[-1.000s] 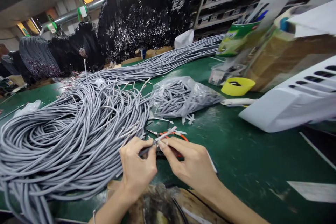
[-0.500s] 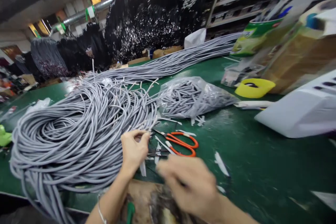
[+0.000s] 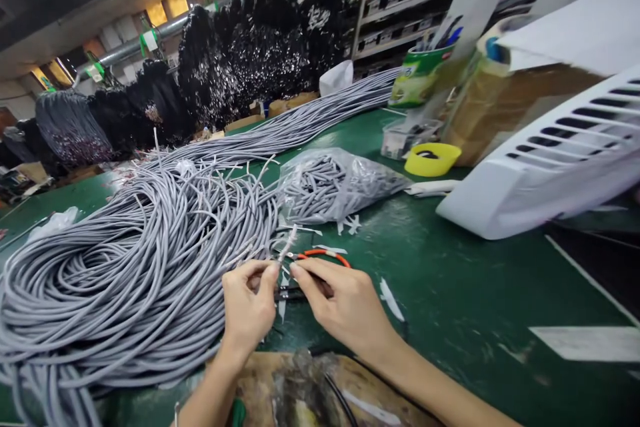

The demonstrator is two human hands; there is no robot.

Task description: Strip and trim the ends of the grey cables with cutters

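Observation:
My left hand [image 3: 250, 300] pinches the whitish end of a cable [image 3: 287, 243] that points up from between its fingers. Beside it, my right hand [image 3: 345, 300] is closed, its thumb and forefinger pressed together close to the same cable end; what they grip is too small to make out. Behind the hands lie scissors with orange handles [image 3: 327, 252], partly hidden by my right hand. A large coiled heap of grey cables [image 3: 125, 267] spreads over the left side of the green table [image 3: 450, 293].
A clear plastic bag of short grey pieces [image 3: 335, 183] lies beyond the hands. Farther right are a yellow ring-shaped container [image 3: 433, 159], a green can with pens [image 3: 417, 77] and a white slotted casing [image 3: 500, 193]. A stained brown board [image 3: 260, 383] is at the near edge.
My right hand has moved up and left to meet my left hand, and a whitish cable end now shows upright between them. The view has shifted to the right.

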